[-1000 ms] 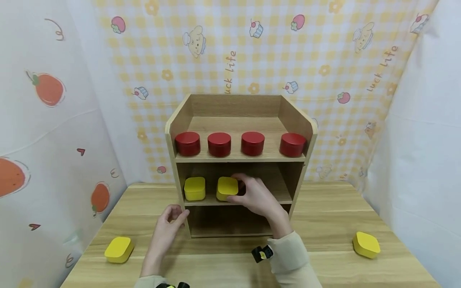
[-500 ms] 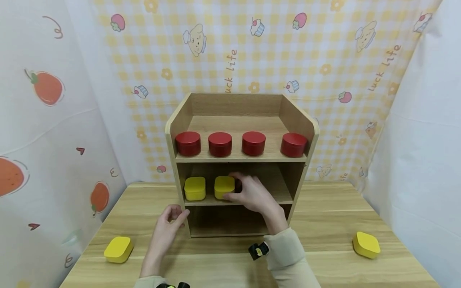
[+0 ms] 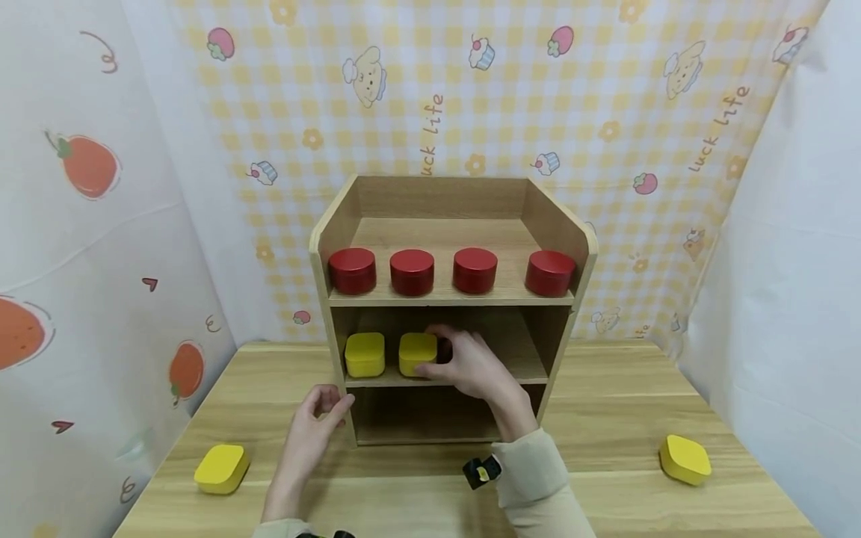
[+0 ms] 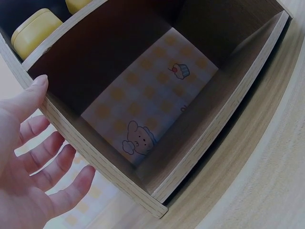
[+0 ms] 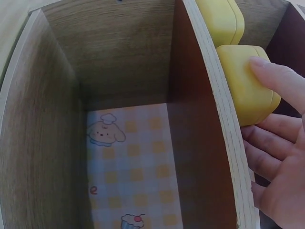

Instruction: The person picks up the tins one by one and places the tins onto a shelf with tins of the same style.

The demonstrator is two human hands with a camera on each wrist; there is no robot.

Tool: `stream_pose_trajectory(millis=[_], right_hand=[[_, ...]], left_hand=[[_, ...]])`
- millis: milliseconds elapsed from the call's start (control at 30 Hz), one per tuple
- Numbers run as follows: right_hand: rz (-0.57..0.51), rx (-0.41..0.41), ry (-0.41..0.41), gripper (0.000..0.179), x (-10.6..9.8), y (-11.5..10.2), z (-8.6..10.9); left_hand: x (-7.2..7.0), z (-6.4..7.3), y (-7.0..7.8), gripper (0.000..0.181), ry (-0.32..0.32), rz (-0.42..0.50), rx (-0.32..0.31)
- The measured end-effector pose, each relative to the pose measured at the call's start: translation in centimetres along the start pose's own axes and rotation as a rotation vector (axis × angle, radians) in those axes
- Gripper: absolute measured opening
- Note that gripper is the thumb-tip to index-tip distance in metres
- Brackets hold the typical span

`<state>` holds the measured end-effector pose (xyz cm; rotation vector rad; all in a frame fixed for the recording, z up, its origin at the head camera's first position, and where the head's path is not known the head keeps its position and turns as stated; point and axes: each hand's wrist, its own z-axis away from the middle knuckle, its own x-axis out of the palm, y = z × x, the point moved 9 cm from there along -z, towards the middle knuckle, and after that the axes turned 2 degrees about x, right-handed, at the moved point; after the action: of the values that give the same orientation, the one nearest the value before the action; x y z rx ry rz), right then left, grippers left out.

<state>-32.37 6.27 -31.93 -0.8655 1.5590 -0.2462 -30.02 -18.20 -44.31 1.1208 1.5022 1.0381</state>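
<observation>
My right hand (image 3: 474, 366) grips a yellow square box with rounded corners (image 3: 415, 354) on the middle shelf, thumb at its front. In the right wrist view the thumb presses the box (image 5: 245, 81) and the other fingers reach along its side. A second yellow box (image 3: 365, 354) stands to its left on that shelf, a small gap between them in the head view. My left hand (image 3: 315, 418) is at the shelf unit's left side panel. The left wrist view shows its thumb (image 4: 35, 93) touching the panel's front edge, the other fingers loosely bent beside the outer face.
Several round red tins (image 3: 412, 272) stand in a row on the top shelf of the wooden unit (image 3: 440, 196). More yellow boxes lie on the table, one at the left (image 3: 222, 468) and one at the right (image 3: 684, 459). A patterned cloth (image 3: 471, 112) hangs behind.
My right hand has slid the gripped yellow box a little to the left, closer to the other yellow box. The left hand has stayed at the side panel.
</observation>
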Motion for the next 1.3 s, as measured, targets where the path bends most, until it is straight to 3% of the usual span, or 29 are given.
stream_pose_trajectory(millis=[267, 467, 733, 933, 1133, 1300], right_hand=[[-0.009, 0.011, -0.008, 0.062, 0.1, 0.3, -0.1], [-0.009, -0.004, -0.003, 0.061, -0.1, 0.0, -0.1], [0.005, -0.016, 0.000, 0.063, -0.1, -0.2, 0.0], [0.025, 0.009, 0.006, 0.083, 0.0, -0.4, 0.5], [0.045, -0.037, 0.056, 0.099, -0.9, -1.2, 1.7], [0.066, -0.095, 0.108, 0.096, -2.3, -1.4, 3.8]], left_hand=[[-0.1, 0.1, -0.1, 0.037, 0.002, -0.001, -0.016], [0.1, 0.4, 0.8, 0.034, -0.011, 0.010, -0.030], [0.0, 0.2, 0.0, 0.037, 0.000, -0.005, -0.004], [-0.1, 0.2, -0.1, 0.037, -0.008, -0.013, -0.023], [-0.2, 0.0, -0.2, 0.033, -0.014, -0.017, -0.041], [0.0, 0.1, 0.0, 0.034, -0.012, 0.001, -0.025]])
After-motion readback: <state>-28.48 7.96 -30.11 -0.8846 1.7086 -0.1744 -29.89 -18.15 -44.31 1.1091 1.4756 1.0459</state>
